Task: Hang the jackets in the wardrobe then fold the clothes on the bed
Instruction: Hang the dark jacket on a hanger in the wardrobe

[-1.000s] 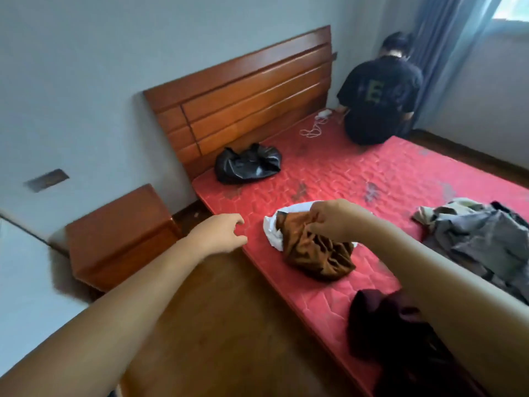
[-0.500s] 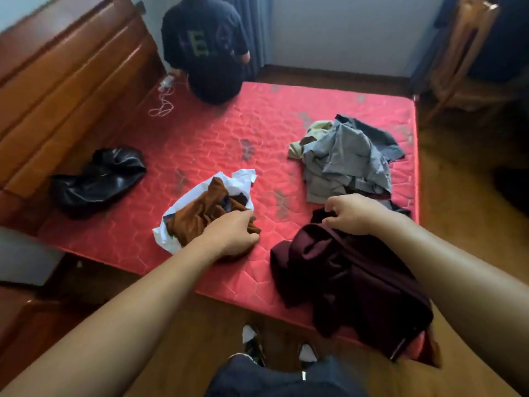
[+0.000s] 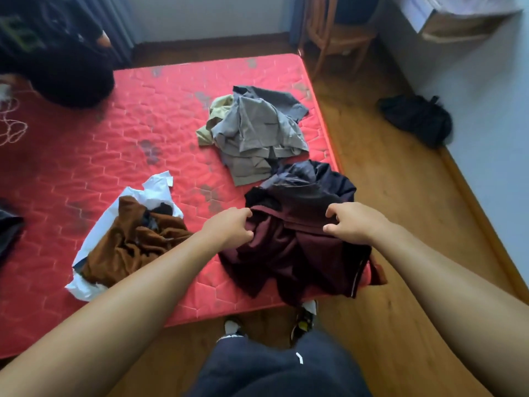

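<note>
Both hands on the maroon garment [image 3: 286,253]: left hand [image 3: 229,227] has a bunch of the fabric in curled fingers, right hand [image 3: 352,223] pinches the upper edge, hands apart with the cloth between them. The garment is crumpled at the near right corner of the bed [image 3: 114,156], lower part draping over the mattress edge toward the floor [image 3: 400,224]. A navy garment [image 3: 315,179] touches its far side, partly under it. Beyond that is a grey clothes pile [image 3: 257,130] with a beige piece [image 3: 217,116] sticking out on its left. The only container-like item on the bed is a white bag or wrapper [image 3: 154,187], lying flat and open. A brown garment [image 3: 128,245] sits heaped on it with something dark [image 3: 163,210] tucked in at the top; can't tell whether the brown one is inside or only on top. A black item [image 3: 8,230] is cut off by the left frame edge. A person in dark clothes [image 3: 57,53] sits on the far left corner of the bed, white cable [image 3: 11,124] just beside them. A black bag [image 3: 415,118] is on the floor against the right wall, contents not visible. Wooden chair [image 3: 335,32] past the foot of the bed. Cardboard box [image 3: 458,21] top right, blurred, something white on top. Wearer's shoes [image 3: 303,319] are at the mattress edge.
</note>
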Demonstrator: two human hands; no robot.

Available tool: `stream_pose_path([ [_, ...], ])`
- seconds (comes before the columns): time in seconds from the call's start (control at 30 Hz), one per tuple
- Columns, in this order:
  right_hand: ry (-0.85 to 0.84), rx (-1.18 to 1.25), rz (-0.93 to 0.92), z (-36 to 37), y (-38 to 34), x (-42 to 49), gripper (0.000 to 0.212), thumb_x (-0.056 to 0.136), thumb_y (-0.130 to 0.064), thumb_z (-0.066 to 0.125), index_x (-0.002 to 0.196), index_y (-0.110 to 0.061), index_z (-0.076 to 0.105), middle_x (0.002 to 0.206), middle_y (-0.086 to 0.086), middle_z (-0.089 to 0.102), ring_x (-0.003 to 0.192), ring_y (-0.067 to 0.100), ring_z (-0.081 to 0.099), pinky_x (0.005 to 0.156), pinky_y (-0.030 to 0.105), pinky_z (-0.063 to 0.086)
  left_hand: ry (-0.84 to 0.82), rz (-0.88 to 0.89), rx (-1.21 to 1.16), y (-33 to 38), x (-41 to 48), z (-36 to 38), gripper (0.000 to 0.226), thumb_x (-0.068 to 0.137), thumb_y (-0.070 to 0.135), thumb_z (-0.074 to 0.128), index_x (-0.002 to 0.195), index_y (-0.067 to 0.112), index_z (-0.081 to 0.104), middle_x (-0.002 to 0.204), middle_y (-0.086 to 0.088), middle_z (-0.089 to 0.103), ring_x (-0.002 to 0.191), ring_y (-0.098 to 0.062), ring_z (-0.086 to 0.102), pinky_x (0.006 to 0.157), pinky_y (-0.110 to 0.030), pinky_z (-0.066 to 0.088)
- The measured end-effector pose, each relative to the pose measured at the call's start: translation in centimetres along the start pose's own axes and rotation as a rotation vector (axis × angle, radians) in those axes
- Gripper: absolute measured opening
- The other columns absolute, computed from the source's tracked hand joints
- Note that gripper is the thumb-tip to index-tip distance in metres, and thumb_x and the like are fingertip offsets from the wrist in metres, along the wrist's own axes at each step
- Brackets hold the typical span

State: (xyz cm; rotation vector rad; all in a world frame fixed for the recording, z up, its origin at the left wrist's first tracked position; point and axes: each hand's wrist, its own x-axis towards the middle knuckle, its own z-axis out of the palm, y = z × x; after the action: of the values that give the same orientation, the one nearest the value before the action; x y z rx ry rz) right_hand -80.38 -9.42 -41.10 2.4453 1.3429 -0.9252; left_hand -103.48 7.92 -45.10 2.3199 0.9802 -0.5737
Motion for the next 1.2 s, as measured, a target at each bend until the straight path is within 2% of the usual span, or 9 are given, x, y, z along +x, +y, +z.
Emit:
stream_pose_path([
  [0.17,-0.035,-0.036,-0.051,1.9,2.6,4.8,0.051,0.094,-0.052,0.055,0.139,-0.029,0.052,0.131,-0.002,0.059,0.12,0.023,0.058,0.088,0.039,0.05,-0.017,-0.078,-0.003,0.9,4.7,2.9,0.061,0.083,0.038,0.062,0.142,0.027,0.049,0.128,-0.009,0.057,0.119,-0.033,0.059,0.098,-0.047,0.05],
  [0.37,-0.048,-0.157,-0.17,6.2,2.6,14.5,0.052,0.093,-0.051,0.055,0.138,-0.025,0.048,0.134,0.007,0.053,0.124,0.032,0.053,0.095,0.048,0.051,-0.037,-0.196,0.007,-0.8,12.6,7.9,0.06,0.085,0.035,0.062,0.141,0.026,0.046,0.129,-0.011,0.053,0.119,-0.037,0.058,0.097,-0.051,0.05],
  [0.6,0.017,-0.21,-0.217,11.8,1.6,25.9,0.058,0.094,-0.05,0.061,0.139,-0.018,0.043,0.138,0.011,0.043,0.126,0.036,0.047,0.092,0.05,0.048,0.02,-0.241,-0.008,-2.9,22.1,12.5,0.06,0.088,0.029,0.061,0.144,0.022,0.041,0.13,-0.014,0.054,0.119,-0.039,0.056,0.094,-0.053,0.052],
  [0.7,-0.072,-0.183,-0.181,14.9,1.1,29.4,0.078,0.088,-0.059,0.066,0.146,-0.019,0.034,0.142,0.013,0.039,0.13,0.038,0.043,0.095,0.053,0.046,-0.01,-0.218,-0.074,-3.0,25.5,14.7,0.071,0.088,0.027,0.06,0.153,0.024,0.032,0.13,-0.015,0.062,0.117,-0.038,0.06,0.093,-0.049,0.053],
  [0.8,-0.118,-0.221,-0.12,18.8,0.8,31.4,0.101,0.081,-0.066,0.071,0.154,-0.017,0.022,0.151,0.017,0.033,0.135,0.042,0.04,0.101,0.057,0.042,-0.078,-0.228,-0.197,-2.7,27.7,17.8,0.079,0.09,0.027,0.06,0.16,0.022,0.023,0.141,-0.015,0.058,0.126,-0.035,0.057,0.101,-0.044,0.049],
  [0.87,-0.051,-0.27,-0.105,21.2,0.9,32.1,0.09,0.082,-0.06,0.072,0.147,-0.013,0.031,0.148,0.017,0.04,0.131,0.042,0.044,0.099,0.056,0.043,-0.093,-0.251,-0.283,-2.6,28.5,19.9,0.081,0.091,0.026,0.059,0.161,0.019,0.019,0.142,-0.017,0.057,0.125,-0.035,0.057,0.103,-0.043,0.048],
  [0.97,0.091,-0.285,-0.144,23.1,1.3,32.6,0.062,0.083,-0.047,0.071,0.127,-0.01,0.047,0.13,0.018,0.055,0.115,0.042,0.056,0.09,0.052,0.046,-0.082,-0.269,-0.396,-2.9,28.8,22.4,0.084,0.091,0.026,0.059,0.161,0.019,0.014,0.135,-0.017,0.062,0.12,-0.035,0.06,0.102,-0.042,0.047],
  [1.1,0.14,-0.142,-0.231,23.2,2.5,32.4,0.048,0.088,-0.045,0.065,0.115,-0.01,0.046,0.115,0.02,0.062,0.103,0.043,0.061,0.08,0.048,0.047,0.003,-0.264,-0.568,-3.1,27.5,23.4,0.076,0.09,0.021,0.061,0.155,0.025,0.022,0.097,-0.011,0.069,0.09,-0.032,0.068,0.086,-0.039,0.052],
  [1.2,0.117,-0.028,-0.27,21.9,3.4,31.4,0.043,0.091,-0.049,0.061,0.106,-0.014,0.042,0.106,0.016,0.064,0.097,0.041,0.064,0.071,0.044,0.043,0.16,-0.179,-0.598,-3.2,25.4,23.2,0.055,0.087,0.013,0.062,0.133,0.025,0.033,0.079,-0.004,0.06,0.072,-0.022,0.062,0.071,-0.038,0.048],
])
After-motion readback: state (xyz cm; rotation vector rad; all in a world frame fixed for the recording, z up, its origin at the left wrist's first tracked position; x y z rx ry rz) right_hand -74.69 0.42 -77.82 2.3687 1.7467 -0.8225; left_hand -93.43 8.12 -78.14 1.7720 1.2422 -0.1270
